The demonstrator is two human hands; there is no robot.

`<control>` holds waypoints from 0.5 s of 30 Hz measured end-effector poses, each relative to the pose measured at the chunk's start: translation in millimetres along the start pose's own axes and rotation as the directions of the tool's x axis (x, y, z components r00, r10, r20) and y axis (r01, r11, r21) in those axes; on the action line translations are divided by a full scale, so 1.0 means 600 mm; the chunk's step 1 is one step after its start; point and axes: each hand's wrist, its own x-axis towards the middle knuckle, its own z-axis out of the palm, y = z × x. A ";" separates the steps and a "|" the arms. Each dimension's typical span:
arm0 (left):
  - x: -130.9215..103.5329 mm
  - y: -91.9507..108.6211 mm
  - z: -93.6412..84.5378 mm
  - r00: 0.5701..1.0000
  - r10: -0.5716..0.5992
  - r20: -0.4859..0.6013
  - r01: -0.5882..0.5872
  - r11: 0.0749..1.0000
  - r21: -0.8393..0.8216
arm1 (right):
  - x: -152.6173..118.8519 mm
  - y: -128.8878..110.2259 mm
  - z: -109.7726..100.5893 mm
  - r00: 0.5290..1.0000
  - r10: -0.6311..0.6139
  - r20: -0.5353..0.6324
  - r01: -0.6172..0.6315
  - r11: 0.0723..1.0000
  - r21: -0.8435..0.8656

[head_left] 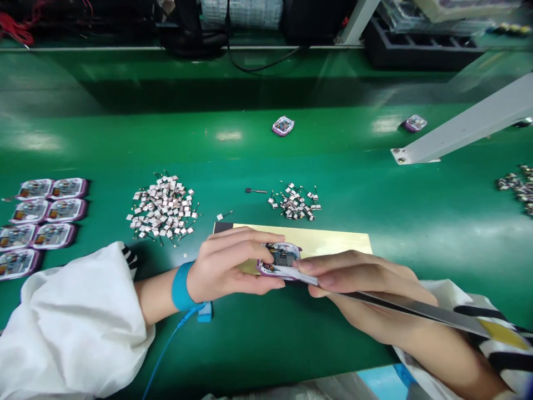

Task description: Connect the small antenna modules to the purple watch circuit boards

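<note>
My left hand (233, 261), with a blue wrist strap (182, 286), grips a small rounded-square device casing (283, 256) with a purple edge and an exposed circuit board. Its fingers lie along the casing's left side and the thumb is at the near edge. My right hand (366, 280) is closed around long metal tweezers (425, 308); their pale tips reach the near part of the casing, and a fingertip is at its right edge. What the tips touch is too blurred to tell. Beneath the casing lies a yellow sheet (341, 239).
A big pile of small white parts with short leads (164, 208) lies left, a smaller pile (295, 201) ahead. Several open casings (66, 210) stand in rows at far left. Two single casings, one nearer the middle (283, 126), lie further back. A white metal post (462, 119) slants at right.
</note>
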 end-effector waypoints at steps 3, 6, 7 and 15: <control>0.000 0.002 0.000 1.000 -0.003 -0.006 0.003 1.000 0.008 | 0.003 -0.002 0.001 1.000 0.010 -0.020 -0.010 1.000 0.015; 0.002 0.003 -0.001 1.000 0.015 -0.005 -0.015 1.000 0.025 | 0.006 -0.003 0.000 1.000 0.007 0.009 -0.008 1.000 0.011; 0.002 0.003 -0.001 1.000 0.021 -0.002 -0.021 0.999 0.029 | 0.007 -0.003 -0.001 1.000 0.003 0.019 -0.003 1.000 0.008; 0.000 0.006 0.001 0.997 0.075 -0.030 -0.074 0.997 0.025 | 0.002 -0.009 0.001 1.000 -0.008 -0.006 0.008 0.999 -0.050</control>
